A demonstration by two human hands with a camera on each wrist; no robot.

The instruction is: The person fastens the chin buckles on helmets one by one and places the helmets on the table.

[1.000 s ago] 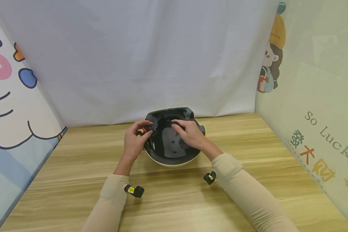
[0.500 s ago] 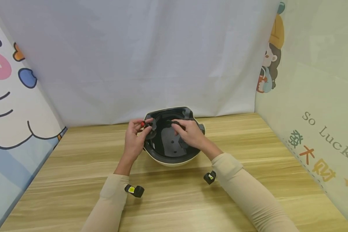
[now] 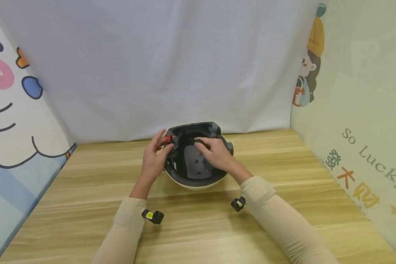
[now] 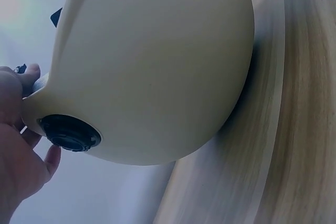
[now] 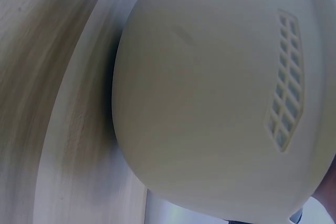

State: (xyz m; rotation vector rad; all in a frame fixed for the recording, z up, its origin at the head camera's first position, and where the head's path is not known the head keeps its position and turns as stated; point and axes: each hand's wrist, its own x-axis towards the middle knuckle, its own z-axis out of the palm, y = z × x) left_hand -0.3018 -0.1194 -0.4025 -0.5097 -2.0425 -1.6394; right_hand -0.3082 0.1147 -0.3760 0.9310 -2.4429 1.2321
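Observation:
A cream helmet with a black inner lining lies upside down on the table, open side up. At its left rim my left hand pinches a red-and-black buckle on a dark strap between thumb and fingers. My right hand reaches over the right side and pinches a black strap end above the hollow. In the left wrist view, the left hand is beside a round black knob on the shell. The shell almost completely hides the right hand in the right wrist view.
The wooden table spreads around the helmet. A white curtain hangs behind it, and printed panels flank both sides. Each wrist carries a small black camera. The shell has a latticed vent.
My left fingers have turned the red buckle and brought it slightly up and to the right, spreading a little upward. The right hand and the helmet have hardly moved.

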